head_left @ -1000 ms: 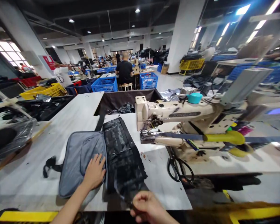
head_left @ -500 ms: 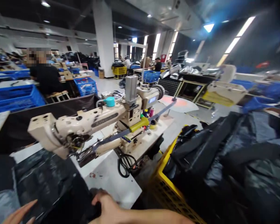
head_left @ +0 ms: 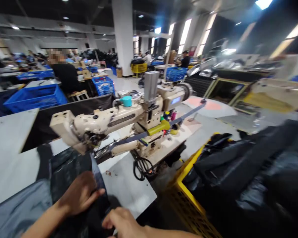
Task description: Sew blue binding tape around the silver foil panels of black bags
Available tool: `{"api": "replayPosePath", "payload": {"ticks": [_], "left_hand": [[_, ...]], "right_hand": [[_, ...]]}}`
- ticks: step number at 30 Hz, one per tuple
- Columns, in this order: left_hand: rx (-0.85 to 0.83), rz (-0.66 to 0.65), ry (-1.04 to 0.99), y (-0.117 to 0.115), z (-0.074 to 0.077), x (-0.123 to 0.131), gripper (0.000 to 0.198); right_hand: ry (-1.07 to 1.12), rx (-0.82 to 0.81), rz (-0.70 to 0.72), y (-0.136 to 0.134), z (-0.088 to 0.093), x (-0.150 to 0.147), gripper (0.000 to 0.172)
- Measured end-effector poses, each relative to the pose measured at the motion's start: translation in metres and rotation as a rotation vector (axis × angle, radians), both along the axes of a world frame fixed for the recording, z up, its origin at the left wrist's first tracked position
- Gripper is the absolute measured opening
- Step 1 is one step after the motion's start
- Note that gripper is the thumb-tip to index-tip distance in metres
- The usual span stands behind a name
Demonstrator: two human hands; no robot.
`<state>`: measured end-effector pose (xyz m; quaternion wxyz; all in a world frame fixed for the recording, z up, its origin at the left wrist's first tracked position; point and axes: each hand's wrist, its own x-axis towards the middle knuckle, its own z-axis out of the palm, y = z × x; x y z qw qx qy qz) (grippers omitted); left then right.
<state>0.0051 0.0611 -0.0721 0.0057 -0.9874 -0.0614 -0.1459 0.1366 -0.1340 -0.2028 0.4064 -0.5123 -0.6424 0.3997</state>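
Right now my left hand [head_left: 79, 193] lies open on a black patterned panel [head_left: 69, 168], beside a grey bag body [head_left: 15, 205] on the white table [head_left: 129, 188]. My right hand [head_left: 121, 223] curls at the panel's edge, pinching or only pressing, I cannot tell. The panel stops just short of the sewing machine's head [head_left: 109, 122]; no fabric shows beneath it.

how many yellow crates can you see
2: a near crate holding black fabric, at lower right, and a far crate beside a white pillar; others may be hidden.
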Motion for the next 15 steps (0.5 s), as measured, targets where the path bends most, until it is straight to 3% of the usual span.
{"api": "replayPosePath", "payload": {"ticks": [4,6,8,9,11,13,15], "left_hand": [[0.346,0.108,-0.051,-0.024,0.096,-0.031,0.042],[0.506,0.215,-0.075,-0.046,0.142,-0.053,0.044],[0.65,0.3,-0.09,-0.067,0.173,-0.078,0.044],[0.703,0.348,-0.094,-0.074,0.18,-0.093,0.044],[0.758,0.451,-0.114,-0.078,0.176,-0.126,0.043],[0.717,0.56,-0.124,-0.073,0.149,-0.165,0.041],[0.572,0.648,-0.084,-0.066,0.109,-0.202,0.037]], "right_hand": [[0.034,0.081,-0.016,0.005,0.043,0.019,0.068],[0.075,0.195,0.024,0.02,0.057,0.02,0.057],[0.091,0.333,0.052,0.035,0.065,0.015,0.036],[0.084,0.399,0.071,0.04,0.069,0.009,0.028],[0.039,0.529,0.132,0.044,0.077,-0.003,0.02],[-0.037,0.646,0.213,0.038,0.085,-0.014,0.015],[-0.141,0.707,0.279,0.026,0.091,-0.02,0.014]]}}
